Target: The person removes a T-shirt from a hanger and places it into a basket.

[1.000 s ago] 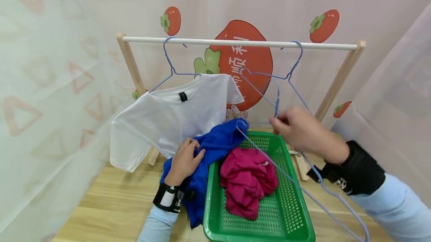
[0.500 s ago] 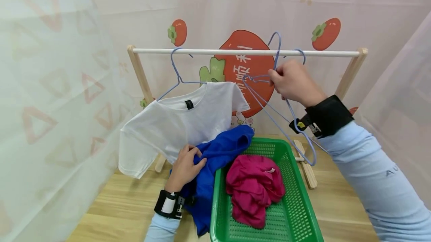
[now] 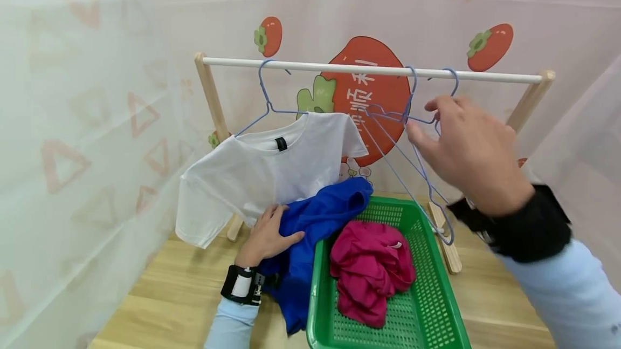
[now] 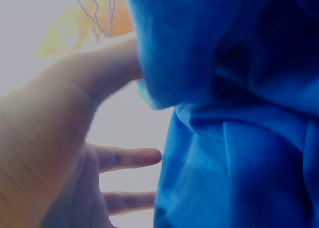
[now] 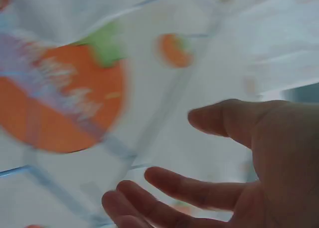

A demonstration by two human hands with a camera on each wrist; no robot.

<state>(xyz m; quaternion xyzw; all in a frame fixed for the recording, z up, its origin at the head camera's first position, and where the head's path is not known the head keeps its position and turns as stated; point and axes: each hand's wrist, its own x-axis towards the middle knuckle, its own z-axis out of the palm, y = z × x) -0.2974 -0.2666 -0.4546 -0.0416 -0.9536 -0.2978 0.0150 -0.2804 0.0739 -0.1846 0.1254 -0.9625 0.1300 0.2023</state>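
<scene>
Right hand (image 3: 473, 149) spread, empty, by hanger (image 3: 414, 83); left hand (image 3: 266, 235), fingers relaxed, rests on blue garment (image 3: 297, 262)—likely light, soft, floppy, best gripped at far end (image 3: 346, 192).

Glare washes out the left wrist view.

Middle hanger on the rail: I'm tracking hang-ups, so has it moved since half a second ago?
Yes, down: the middle hanger then reached well above the white rail; now it hooks over it.
</scene>
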